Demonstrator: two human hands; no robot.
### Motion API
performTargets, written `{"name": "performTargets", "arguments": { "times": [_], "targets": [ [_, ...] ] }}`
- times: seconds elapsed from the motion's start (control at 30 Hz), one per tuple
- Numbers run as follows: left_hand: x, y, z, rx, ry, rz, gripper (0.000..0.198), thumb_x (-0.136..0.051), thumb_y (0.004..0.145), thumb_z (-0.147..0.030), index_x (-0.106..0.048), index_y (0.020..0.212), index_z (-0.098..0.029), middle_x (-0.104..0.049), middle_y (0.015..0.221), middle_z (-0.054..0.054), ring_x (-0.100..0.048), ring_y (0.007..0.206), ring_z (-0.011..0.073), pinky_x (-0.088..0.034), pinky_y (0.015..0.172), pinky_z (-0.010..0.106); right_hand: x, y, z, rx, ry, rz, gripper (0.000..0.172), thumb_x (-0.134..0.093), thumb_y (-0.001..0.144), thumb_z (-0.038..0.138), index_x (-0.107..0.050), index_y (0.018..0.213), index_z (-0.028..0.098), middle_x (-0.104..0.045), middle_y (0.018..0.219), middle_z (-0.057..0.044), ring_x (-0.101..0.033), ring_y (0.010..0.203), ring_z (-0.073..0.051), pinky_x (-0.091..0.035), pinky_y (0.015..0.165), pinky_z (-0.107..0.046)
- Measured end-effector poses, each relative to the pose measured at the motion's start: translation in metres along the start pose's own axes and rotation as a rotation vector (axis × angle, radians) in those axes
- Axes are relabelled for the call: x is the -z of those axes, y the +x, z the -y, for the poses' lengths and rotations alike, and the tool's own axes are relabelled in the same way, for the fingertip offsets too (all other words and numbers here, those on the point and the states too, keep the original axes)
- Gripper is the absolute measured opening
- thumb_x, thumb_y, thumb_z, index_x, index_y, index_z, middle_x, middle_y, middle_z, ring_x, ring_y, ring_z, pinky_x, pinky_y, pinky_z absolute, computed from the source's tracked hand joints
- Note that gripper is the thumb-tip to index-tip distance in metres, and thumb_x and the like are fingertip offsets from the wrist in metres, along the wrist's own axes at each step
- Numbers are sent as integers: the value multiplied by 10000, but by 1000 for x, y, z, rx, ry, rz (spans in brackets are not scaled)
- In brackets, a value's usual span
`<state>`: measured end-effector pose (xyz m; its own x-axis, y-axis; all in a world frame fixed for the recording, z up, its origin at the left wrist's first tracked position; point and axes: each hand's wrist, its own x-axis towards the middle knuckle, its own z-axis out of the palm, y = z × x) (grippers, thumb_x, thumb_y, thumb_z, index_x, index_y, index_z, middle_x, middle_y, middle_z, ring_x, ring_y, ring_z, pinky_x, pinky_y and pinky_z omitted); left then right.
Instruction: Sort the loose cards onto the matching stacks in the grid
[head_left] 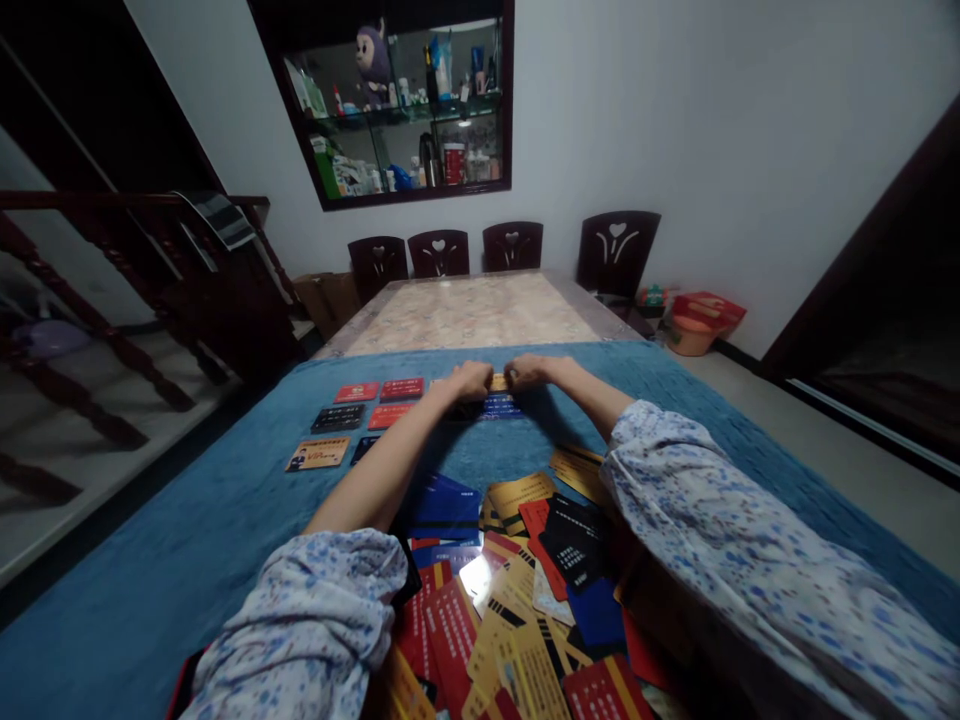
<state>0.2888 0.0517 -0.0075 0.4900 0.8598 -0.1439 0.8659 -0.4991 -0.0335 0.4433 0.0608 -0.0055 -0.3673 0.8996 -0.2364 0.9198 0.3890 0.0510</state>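
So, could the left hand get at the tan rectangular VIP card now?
Probably yes: the tan VIP card lies uncovered on the blue fabric cloth, left of the left forearm. The left hand seems to touch a gold rectangular card, so it likely must draw back first.

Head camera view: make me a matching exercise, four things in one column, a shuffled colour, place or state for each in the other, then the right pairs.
Things
1. Card marked VIP
2. Card pile
3. Plush toy
4. Left sleeve

Descriptions
A. Purple, up in the wall cabinet
B. White with blue specks
C. Many colours, heaped and overlapping
D. Tan-gold, flat on the blue cloth

Right pairs: 1-D, 2-C, 3-A, 4-B
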Motion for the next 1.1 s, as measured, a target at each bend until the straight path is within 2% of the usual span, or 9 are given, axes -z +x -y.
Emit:
{"name": "performTargets", "arguments": {
  "times": [0.27, 0.53, 0.8, 1.1],
  "targets": [
    [-1, 6, 4, -6, -2, 0, 336, -600, 755, -96, -638, 1064, -222, -667, 1225, 91, -595, 1179, 284, -440, 1027, 477, 4, -1, 5, -13, 5, 38, 343, -666, 756, 219, -732, 1083, 142, -736, 1067, -128, -683, 953, -229, -500, 726, -246],
    [-8, 17, 12, -45, 7, 1, 372, -624, 746, -136, -615, 1111, -208, -675, 1177, 98, -644, 1092, 243, -522, 888, 302, 8, 0, 10, -73, 46, 51, 317, -670, 732, 202, -734, 1031, 120, -737, 1026, -144, -687, 914, -241, -511, 685, -255],
    [-9, 23, 12, -75, 28, 12, 413, -631, 721, -138, -605, 1124, -221, -677, 1158, 76, -639, 1092, 233, -521, 879, 277, 10, 2, 17, -130, 46, 49, 406, -697, 687, 189, -719, 1089, 137, -738, 1031, -130, -682, 951, -250, -529, 702, -252],
    [-1, 15, 11, -112, 34, 19, 439, -609, 714, -150, -625, 1149, -207, -693, 1144, 82, -646, 1069, 241, -512, 878, 275, 15, -5, 19, -142, 38, 49, 346, -686, 726, 161, -726, 1065, 105, -732, 1057, -148, -685, 964, -256, -532, 752, -271]
  ]
}}
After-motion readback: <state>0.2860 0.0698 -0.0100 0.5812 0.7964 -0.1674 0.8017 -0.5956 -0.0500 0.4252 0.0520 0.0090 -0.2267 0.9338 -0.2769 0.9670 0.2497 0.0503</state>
